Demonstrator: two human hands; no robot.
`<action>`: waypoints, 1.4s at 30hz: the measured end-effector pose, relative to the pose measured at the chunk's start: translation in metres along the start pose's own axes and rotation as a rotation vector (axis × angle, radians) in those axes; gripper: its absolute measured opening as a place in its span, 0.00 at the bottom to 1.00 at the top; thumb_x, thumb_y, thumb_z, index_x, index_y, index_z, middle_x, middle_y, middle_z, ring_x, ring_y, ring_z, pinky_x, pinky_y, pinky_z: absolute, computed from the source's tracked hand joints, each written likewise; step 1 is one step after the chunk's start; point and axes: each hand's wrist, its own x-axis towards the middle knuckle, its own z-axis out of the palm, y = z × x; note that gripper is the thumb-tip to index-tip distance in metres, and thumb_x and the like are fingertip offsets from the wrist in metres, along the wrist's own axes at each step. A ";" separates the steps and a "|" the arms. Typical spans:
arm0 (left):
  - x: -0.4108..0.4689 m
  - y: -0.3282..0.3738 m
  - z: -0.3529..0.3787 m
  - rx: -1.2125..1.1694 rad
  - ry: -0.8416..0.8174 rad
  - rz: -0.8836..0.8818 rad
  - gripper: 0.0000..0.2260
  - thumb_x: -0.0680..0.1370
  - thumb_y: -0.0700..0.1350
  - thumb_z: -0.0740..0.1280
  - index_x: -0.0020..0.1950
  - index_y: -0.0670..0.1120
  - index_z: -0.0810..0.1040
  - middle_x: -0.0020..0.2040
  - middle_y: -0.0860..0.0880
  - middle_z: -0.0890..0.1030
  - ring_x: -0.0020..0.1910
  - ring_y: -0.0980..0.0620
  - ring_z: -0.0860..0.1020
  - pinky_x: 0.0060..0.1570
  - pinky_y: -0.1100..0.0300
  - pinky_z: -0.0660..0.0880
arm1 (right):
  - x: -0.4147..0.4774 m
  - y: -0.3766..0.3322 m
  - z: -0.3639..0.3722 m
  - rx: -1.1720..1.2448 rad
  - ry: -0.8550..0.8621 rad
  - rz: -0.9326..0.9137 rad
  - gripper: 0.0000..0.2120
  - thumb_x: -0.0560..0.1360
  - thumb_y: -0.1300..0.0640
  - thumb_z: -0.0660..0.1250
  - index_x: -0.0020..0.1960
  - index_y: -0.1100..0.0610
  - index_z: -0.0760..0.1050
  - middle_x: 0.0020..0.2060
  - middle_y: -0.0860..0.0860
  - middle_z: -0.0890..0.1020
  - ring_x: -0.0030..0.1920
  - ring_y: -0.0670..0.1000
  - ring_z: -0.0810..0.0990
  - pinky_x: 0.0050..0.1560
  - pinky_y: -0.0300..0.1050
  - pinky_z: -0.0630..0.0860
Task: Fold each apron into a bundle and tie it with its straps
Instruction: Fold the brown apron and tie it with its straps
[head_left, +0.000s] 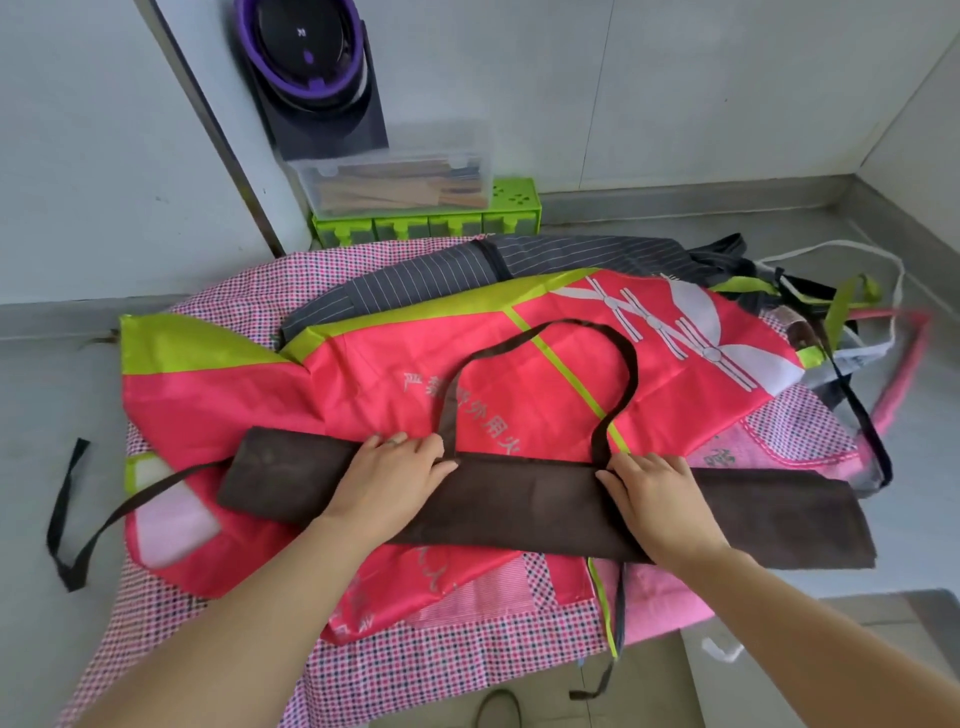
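The dark brown apron (519, 499) lies folded into a long, narrow band across the top of the apron pile on the steel table (52, 374). Its neck loop (571, 325) arches away over the red apron with lime trim (389, 374). The left hand (395, 467) and right hand (654, 488) rest flat on the band's far edge, one at each foot of the loop. Neither grip is closed: the fingers are extended and pressing, holding nothing.

The step in hand looks like flattening the lengthwise fold before bundling. To do it well, I would keep both palms down and smooth outward towards the ends so the layers stay aligned. The right end, which flares wider than the left, needs squaring. I would then lay the loop onto the band so it gets folded in, leaving the waist strap (72, 574) trailing free at the left for tying.

The count is two hands and one brown apron with one neck loop. One waist strap is plainly its own, and a second dark strap hangs off the near edge, owner unclear. Under it at least three more aprons can be told apart: the red one, a dark pinstriped apron (426, 275) and a pink checked apron (415, 670). The tangle of cloth and straps at the right may hide others.
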 end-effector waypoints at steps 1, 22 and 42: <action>0.000 0.000 0.001 -0.011 0.006 -0.024 0.17 0.76 0.56 0.54 0.37 0.48 0.74 0.27 0.50 0.78 0.30 0.47 0.79 0.34 0.56 0.74 | 0.001 0.001 0.000 -0.001 -0.005 0.005 0.17 0.77 0.47 0.51 0.37 0.54 0.71 0.30 0.47 0.78 0.32 0.55 0.77 0.38 0.48 0.72; -0.031 -0.047 -0.003 -0.065 0.087 -0.209 0.20 0.76 0.58 0.55 0.34 0.45 0.74 0.26 0.47 0.76 0.25 0.42 0.76 0.24 0.59 0.66 | 0.028 0.000 0.006 -0.074 0.159 -0.189 0.15 0.77 0.52 0.54 0.40 0.58 0.75 0.34 0.52 0.77 0.35 0.57 0.74 0.39 0.49 0.61; -0.048 0.015 0.006 -0.148 -0.084 0.315 0.21 0.76 0.57 0.58 0.67 0.53 0.71 0.62 0.53 0.72 0.58 0.52 0.72 0.60 0.55 0.68 | -0.016 -0.048 -0.007 0.189 0.017 -0.538 0.14 0.72 0.52 0.64 0.54 0.55 0.78 0.50 0.51 0.78 0.49 0.52 0.74 0.49 0.47 0.69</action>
